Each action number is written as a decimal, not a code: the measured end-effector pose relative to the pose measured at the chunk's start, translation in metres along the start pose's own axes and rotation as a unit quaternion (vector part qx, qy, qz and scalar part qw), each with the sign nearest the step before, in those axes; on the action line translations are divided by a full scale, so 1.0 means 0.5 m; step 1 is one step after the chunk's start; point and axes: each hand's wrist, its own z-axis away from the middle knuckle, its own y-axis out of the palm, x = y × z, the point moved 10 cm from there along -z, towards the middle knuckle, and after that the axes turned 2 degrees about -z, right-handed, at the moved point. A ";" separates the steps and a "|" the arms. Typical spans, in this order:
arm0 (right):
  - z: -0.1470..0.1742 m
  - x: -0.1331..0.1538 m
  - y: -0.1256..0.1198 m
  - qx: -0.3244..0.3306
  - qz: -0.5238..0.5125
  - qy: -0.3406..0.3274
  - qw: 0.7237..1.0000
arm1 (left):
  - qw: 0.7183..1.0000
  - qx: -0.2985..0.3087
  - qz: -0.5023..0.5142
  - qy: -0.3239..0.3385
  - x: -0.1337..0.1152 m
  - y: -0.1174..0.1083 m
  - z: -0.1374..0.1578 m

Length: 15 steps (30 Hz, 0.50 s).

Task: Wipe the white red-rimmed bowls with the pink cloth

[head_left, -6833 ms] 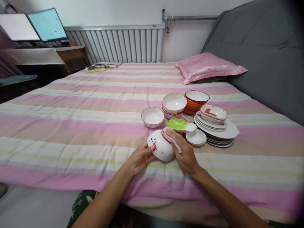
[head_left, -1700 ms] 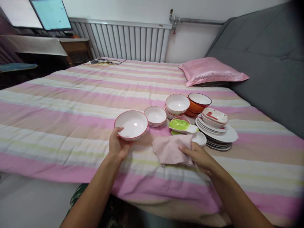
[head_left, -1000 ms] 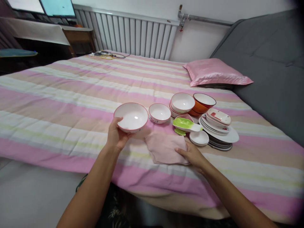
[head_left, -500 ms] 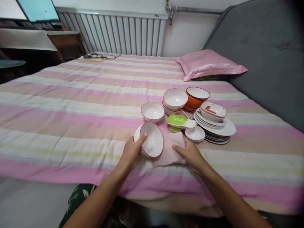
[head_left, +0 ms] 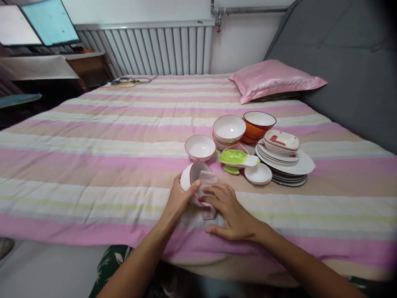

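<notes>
My left hand (head_left: 177,199) grips a white bowl (head_left: 186,177) with a red rim, thumb over the near edge. The bowl is tilted, its opening turned to the right. A folded pale pink cloth (head_left: 208,178) lies partly inside it and hangs over the rim. My right hand (head_left: 231,213) presses this cloth to the inner wall with bent fingers, the thumb held apart below. Just behind stands another red-rimmed bowl (head_left: 200,147). To the right are a green and white leaf-shaped dish (head_left: 237,158) and a small white saucer (head_left: 258,174).
Stacked red-rimmed bowls (head_left: 229,128) and orange bowls (head_left: 256,128) stand farther back. At the right is a pile of plates (head_left: 305,163) topped by rectangular dishes (head_left: 282,140). A pink pillow (head_left: 274,80) and cables (head_left: 133,80) lie on the striped bedspread (head_left: 108,136).
My right hand has moved left, bringing the cloth from beside the bowl into its opening. The bowl has turned more to the right in my left hand.
</notes>
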 end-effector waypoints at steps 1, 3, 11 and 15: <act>0.004 -0.003 0.007 0.012 0.018 -0.012 1.000 | 1.000 0.003 -0.005 0.001 0.000 0.001 0.000; 0.008 -0.013 0.022 0.036 0.043 -0.027 0.998 | 1.000 0.011 -0.025 0.006 -0.002 0.004 -0.002; 0.004 -0.009 0.029 -0.027 0.088 -0.061 0.994 | 0.991 0.066 -0.095 0.070 -0.025 0.018 -0.016; 0.014 0.021 0.027 -0.076 0.039 -0.069 0.994 | 0.984 0.087 -0.121 0.096 -0.039 0.029 -0.004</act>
